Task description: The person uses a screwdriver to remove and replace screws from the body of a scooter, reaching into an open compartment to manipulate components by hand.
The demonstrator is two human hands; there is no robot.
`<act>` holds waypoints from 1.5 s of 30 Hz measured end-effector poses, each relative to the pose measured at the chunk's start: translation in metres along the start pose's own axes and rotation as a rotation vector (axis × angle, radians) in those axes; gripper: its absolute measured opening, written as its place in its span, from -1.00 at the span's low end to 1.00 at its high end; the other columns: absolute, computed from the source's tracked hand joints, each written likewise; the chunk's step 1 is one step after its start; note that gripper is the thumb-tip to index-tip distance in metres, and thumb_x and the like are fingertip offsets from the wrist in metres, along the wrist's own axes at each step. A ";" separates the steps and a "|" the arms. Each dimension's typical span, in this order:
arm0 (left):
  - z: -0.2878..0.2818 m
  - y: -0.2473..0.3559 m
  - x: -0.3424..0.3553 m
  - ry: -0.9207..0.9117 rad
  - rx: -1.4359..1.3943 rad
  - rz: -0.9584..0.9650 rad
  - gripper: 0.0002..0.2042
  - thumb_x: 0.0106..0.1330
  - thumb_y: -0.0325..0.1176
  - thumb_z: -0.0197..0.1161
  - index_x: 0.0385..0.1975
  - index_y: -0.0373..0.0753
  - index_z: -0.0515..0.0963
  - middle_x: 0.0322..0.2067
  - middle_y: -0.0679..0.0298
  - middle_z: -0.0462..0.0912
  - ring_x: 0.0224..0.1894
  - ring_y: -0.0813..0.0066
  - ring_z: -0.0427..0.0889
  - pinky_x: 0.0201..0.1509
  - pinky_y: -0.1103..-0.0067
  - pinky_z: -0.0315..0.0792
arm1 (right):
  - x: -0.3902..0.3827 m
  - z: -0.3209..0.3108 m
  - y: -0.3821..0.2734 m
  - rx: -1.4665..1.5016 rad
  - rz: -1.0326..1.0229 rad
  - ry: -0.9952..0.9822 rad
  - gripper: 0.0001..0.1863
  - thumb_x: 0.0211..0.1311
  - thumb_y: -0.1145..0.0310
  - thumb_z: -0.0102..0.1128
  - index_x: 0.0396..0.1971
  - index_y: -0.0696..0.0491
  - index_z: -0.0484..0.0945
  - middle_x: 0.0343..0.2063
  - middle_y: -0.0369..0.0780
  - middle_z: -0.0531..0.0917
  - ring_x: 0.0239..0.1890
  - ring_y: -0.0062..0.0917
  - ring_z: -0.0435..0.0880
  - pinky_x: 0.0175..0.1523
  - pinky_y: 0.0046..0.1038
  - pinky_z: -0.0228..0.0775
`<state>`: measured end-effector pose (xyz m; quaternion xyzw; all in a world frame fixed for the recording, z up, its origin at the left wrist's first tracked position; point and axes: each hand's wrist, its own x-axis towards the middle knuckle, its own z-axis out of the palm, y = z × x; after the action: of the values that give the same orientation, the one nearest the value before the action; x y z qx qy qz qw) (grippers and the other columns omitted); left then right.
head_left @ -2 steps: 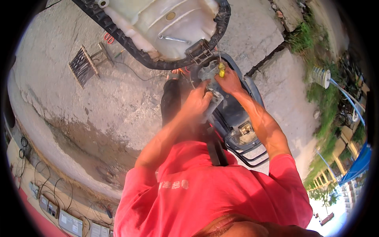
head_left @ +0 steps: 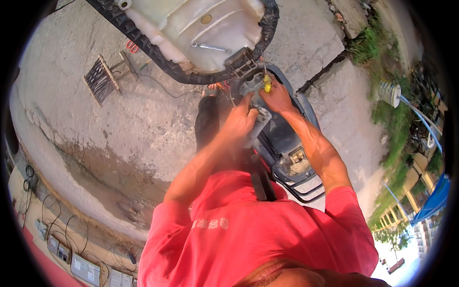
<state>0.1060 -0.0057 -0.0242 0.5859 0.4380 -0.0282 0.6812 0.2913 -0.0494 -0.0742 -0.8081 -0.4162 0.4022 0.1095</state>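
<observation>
My right hand point(head_left: 276, 97) is closed round a screwdriver with a yellow handle point(head_left: 267, 85); its thin shaft points away from me toward the seat hinge. My left hand point(head_left: 240, 120) is closed at the edge of a greyish, dusty panel point(head_left: 259, 125), with the index finger stretched toward the right hand. Both hands are over the open middle of a dark motor scooter point(head_left: 283, 131). Beyond them the scooter's seat point(head_left: 210, 19) is tipped up, its pale underside showing, with a black hinge bracket point(head_left: 240, 62) at its near end. The screwdriver's tip is too small to make out.
A combination wrench point(head_left: 210, 47) lies on the seat's underside. On the concrete to the left are a small woven stool point(head_left: 101, 80) and red-handled scissors point(head_left: 132, 46). A rear rack point(head_left: 306, 191) sticks out near me. Grass and a white spool point(head_left: 389, 93) are at right.
My right hand and the screwdriver have shifted very slightly to the left and away from me. My left hand has barely moved.
</observation>
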 end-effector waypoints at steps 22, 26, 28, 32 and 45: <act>0.011 -0.002 0.074 -0.106 0.356 -0.416 -0.22 0.27 -0.32 -0.01 0.47 -0.35 -0.17 0.19 -0.32 0.40 0.29 -0.08 0.41 0.36 0.36 0.26 | 0.012 0.018 0.029 -0.081 0.019 -0.052 -0.16 -0.02 0.25 0.45 0.32 -0.24 0.25 -0.26 0.04 0.69 -0.16 0.08 0.64 -0.06 0.01 0.48; 0.010 0.003 0.077 -0.179 0.417 -0.438 -0.21 0.29 -0.26 -0.03 0.47 -0.36 -0.21 0.23 -0.32 0.36 0.32 -0.08 0.37 0.39 0.33 0.21 | 0.010 0.014 0.025 -0.071 0.006 -0.051 -0.18 -0.01 0.25 0.42 0.31 -0.21 0.25 -0.29 0.08 0.69 -0.17 0.08 0.65 -0.07 0.02 0.48; 0.008 0.008 0.077 -0.210 0.437 -0.445 -0.21 0.29 -0.23 -0.03 0.47 -0.35 -0.21 0.24 -0.33 0.34 0.33 -0.08 0.36 0.40 0.32 0.20 | 0.010 0.014 0.024 -0.068 0.004 -0.045 -0.20 0.00 0.25 0.40 0.30 -0.20 0.25 -0.30 0.10 0.68 -0.17 0.09 0.65 -0.08 0.02 0.47; 0.004 0.028 0.071 -0.270 0.473 -0.482 -0.17 0.28 -0.20 0.01 0.47 -0.36 -0.24 0.25 -0.31 0.33 0.34 -0.07 0.35 0.40 0.30 0.20 | 0.008 0.014 0.025 -0.083 0.023 -0.057 -0.19 0.01 0.24 0.38 0.31 -0.17 0.22 -0.31 0.13 0.67 -0.18 0.10 0.65 -0.08 0.02 0.48; 0.019 0.010 0.094 -0.351 0.558 -0.540 -0.14 0.28 -0.26 -0.04 0.43 -0.50 -0.40 0.22 -0.27 0.39 0.28 -0.05 0.42 0.36 0.35 0.24 | 0.008 0.011 0.029 -0.112 -0.001 -0.150 -0.16 0.06 0.25 0.39 0.37 -0.16 0.19 -0.22 0.11 0.68 -0.12 0.11 0.63 -0.04 0.00 0.45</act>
<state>0.1801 0.0261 -0.0771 0.5984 0.4285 -0.4223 0.5290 0.3024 -0.0633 -0.1006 -0.7804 -0.4455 0.4375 0.0329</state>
